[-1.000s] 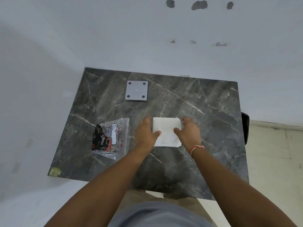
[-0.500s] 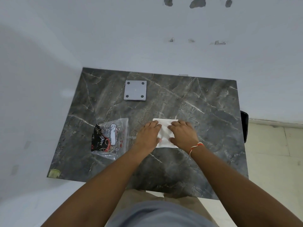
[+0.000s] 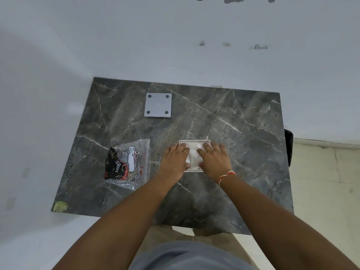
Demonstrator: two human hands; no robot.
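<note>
A folded white tissue (image 3: 193, 151) lies flat near the middle of the dark marble table (image 3: 243, 133). My left hand (image 3: 175, 159) rests on its left part and my right hand (image 3: 213, 159) on its right part, fingers stretched forward and pressing it down. Both hands nearly touch each other, so only the tissue's far edge, a strip between the hands and a bit of its near edge show.
A clear plastic tissue packet (image 3: 127, 162) with black and red print lies left of my hands. A grey square plate (image 3: 158, 105) with a dark dot in each corner sits at the far left of the table. White walls stand behind and left; tiled floor is at right.
My hands moved from the tissue's left and right sides inward onto its top, and now press it flat. The tissue looks a little shorter front to back than one second ago.
</note>
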